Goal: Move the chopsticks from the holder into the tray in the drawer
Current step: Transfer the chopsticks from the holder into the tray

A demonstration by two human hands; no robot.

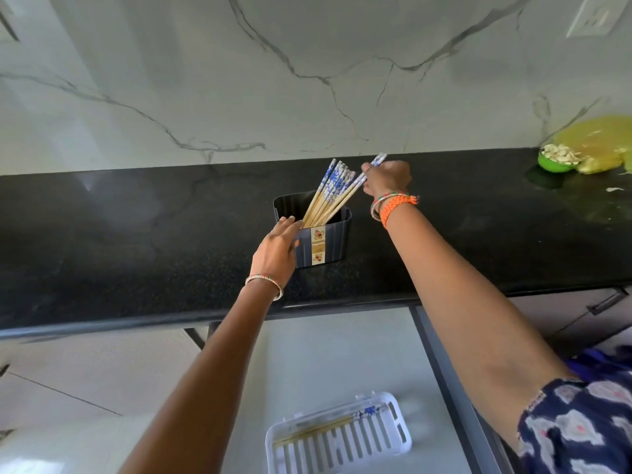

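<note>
Nearest the camera, the white slotted plastic tray [338, 436] lay in the open pale drawer [342, 354], with at least one pair of chopsticks already resting lengthwise along its far side; how many exactly was hard to tell.

Above it, the right hand [388, 179] was closed around the patterned top of one or two chopsticks, pinching them where they leaned out to the right of the bunch, their lower ends inside the holder. The left hand [278, 249] was pressed against the left wall of the dark ribbed plastic holder [325, 241], fingers curled over its near rim, apparently steadying it. The holder stood on the black stone counter [136, 234], just behind the counter's front edge and directly above the drawer.

The bundle of pale wooden chopsticks with blue-and-white floral tops [333, 186] fanned up out of the holder, leaning right.

Judging from this, the task was only in its early part: a small number sat in the tray, most remained in the holder, and another transfer was being started. Far right on the counter sat a small green bowl [557, 162] of pale pieces.
</note>
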